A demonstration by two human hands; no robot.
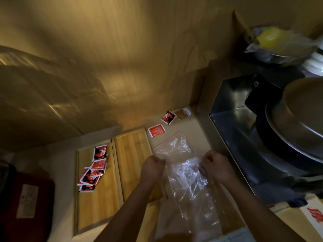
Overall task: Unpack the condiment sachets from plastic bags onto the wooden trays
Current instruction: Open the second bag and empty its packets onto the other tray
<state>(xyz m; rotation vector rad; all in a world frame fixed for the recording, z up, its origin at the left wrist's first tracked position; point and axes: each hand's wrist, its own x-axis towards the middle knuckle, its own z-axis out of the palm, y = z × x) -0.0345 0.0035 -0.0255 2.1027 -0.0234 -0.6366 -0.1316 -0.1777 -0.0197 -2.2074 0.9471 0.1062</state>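
Both hands pinch the top edge of a clear plastic bag that hangs toward me over the counter. My left hand grips its left corner and my right hand its right corner. A second, crumpled clear bag lies flat just beyond them. Two wooden trays stand side by side on the left: the left tray carries a pile of several red and black sachets, and the right tray is bare. Three loose sachets lie on the counter behind the bags.
A metal sink with stacked pans fills the right side. A bowl with a yellow bag sits on a shelf above it. A dark red box stands at the far left, and a wooden wall rises behind the counter.
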